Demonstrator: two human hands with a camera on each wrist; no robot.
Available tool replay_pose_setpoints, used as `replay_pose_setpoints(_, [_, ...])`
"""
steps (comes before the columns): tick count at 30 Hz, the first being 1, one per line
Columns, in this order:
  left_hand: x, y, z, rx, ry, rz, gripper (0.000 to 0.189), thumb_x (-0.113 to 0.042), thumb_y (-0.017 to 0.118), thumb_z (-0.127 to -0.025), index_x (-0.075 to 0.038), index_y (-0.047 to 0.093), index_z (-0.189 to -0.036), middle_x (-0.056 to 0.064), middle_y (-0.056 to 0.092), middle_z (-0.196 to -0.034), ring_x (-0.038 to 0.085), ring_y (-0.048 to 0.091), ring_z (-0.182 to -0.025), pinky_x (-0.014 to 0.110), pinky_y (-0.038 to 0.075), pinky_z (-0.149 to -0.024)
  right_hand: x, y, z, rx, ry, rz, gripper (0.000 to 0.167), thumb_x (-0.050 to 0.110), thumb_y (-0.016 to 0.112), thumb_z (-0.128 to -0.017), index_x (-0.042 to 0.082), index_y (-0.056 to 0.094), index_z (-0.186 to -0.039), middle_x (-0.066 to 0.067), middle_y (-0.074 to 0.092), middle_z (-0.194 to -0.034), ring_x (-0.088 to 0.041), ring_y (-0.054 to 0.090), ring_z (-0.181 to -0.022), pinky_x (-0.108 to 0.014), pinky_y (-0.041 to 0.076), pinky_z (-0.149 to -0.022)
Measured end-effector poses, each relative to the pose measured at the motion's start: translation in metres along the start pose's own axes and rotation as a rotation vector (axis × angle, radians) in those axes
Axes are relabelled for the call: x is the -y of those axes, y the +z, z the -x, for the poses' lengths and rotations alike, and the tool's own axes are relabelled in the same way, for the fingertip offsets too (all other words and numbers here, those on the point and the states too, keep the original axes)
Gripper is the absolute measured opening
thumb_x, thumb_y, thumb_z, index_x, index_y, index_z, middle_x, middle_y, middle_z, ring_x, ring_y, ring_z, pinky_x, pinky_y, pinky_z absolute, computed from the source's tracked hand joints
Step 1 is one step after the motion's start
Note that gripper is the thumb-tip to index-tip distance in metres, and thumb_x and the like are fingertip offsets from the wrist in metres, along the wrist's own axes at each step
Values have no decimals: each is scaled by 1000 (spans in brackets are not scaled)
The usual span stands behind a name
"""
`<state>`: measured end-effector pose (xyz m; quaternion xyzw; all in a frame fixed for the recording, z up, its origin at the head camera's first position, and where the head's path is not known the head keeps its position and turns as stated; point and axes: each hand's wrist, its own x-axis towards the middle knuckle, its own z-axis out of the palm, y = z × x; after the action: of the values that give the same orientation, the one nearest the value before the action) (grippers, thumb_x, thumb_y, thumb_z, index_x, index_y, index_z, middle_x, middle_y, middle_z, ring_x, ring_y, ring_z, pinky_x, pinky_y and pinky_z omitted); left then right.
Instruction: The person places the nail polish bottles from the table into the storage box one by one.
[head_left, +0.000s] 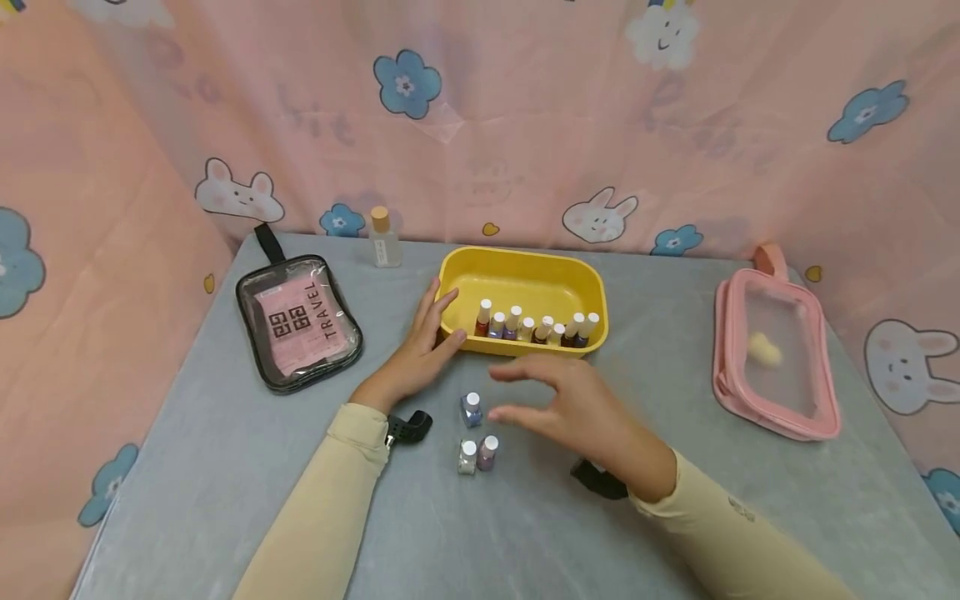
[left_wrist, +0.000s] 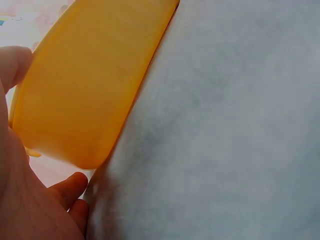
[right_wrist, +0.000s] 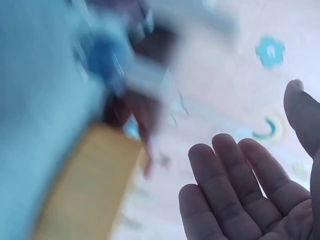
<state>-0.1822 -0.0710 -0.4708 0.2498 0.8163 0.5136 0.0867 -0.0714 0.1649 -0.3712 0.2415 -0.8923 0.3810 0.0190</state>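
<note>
The fingers (head_left: 525, 367) of the right hand (head_left: 581, 408) are spread well apart from the thumb and hold nothing; they hover to the right of the blue polish bottle (head_left: 471, 410), on the near side of the yellow tray (head_left: 517, 275). The left hand (head_left: 415, 354) rests on the tray's left end with its fingers loosely extended, the thumb at the near rim, so that corner is taken up.

The tray lies near the middle of the tabletop's far edge. Eight white-capped bottles (head_left: 527, 327) stand in a row inside, along its near wall. That wall comes between them and three loose ones: the blue bottle, then, closer to the near edge, a clear bottle (head_left: 467, 458) and a purple bottle (head_left: 487, 452) just beside each other. The left sleeve (head_left: 318, 508) and right sleeve (head_left: 727, 525) flank this group.

A glass bottle (head_left: 386, 248) with a wooden cap stands at the far edge, left of the tray. A black-trimmed pouch (head_left: 300, 321) marked TRAVEL lies near the far left corner, and a pink case (head_left: 780, 358) with a clear panel near the far right corner. A pink curtain (head_left: 510, 125) with rabbits and flowers hangs behind the far edge
</note>
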Motion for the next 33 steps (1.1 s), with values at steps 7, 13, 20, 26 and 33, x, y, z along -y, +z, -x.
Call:
replay_pose_setpoints(7, [1, 2, 0, -3, 8, 11, 66, -30, 51, -112, -17, 21, -170, 5, -13, -177, 32, -2, -161, 63, 9, -125, -11, 35, 34, 44, -67, -26, 31, 26, 95, -81, 15, 84, -107, 10, 79, -102, -5, 72, -96, -33, 60, -83])
replay_pose_setpoints(13, [1, 1, 0, -12, 6, 15, 67, -30, 52, -111, -17, 21, -169, 4, -13, -177, 31, -2, -161, 62, 9, -125, -15, 46, 35, 8, -85, 19, 19, 22, 95, -81, 16, 83, -94, 11, 78, -91, -3, 72, -84, -30, 60, -74])
replay_pose_setpoints(20, [0, 0, 0, -7, 9, 11, 66, -31, 52, -112, -18, 22, -169, 4, -13, -177, 30, -1, -162, 62, 9, -125, -14, 46, 34, 5, -66, -9, 18, 20, 95, -81, 15, 83, -93, 10, 78, -91, -4, 71, -85, -34, 60, -73])
replay_pose_setpoints(26, [-1, 0, 0, -8, 5, 10, 67, -31, 52, -112, -16, 22, -169, 3, -12, -177, 31, -2, -162, 63, 9, -125, -14, 46, 34, 35, -24, -43, 17, 21, 94, -82, 16, 83, -94, 11, 77, -91, -8, 73, -84, -36, 61, -74])
replay_pose_setpoints(33, [2, 1, 0, -9, 11, 11, 68, -28, 53, -111, -14, 22, -169, 6, -13, -177, 31, -2, -162, 63, 9, -125, -14, 44, 33, 76, 20, -23, 15, 24, 93, -85, 18, 83, -95, 14, 76, -91, -9, 73, -85, -37, 60, -76])
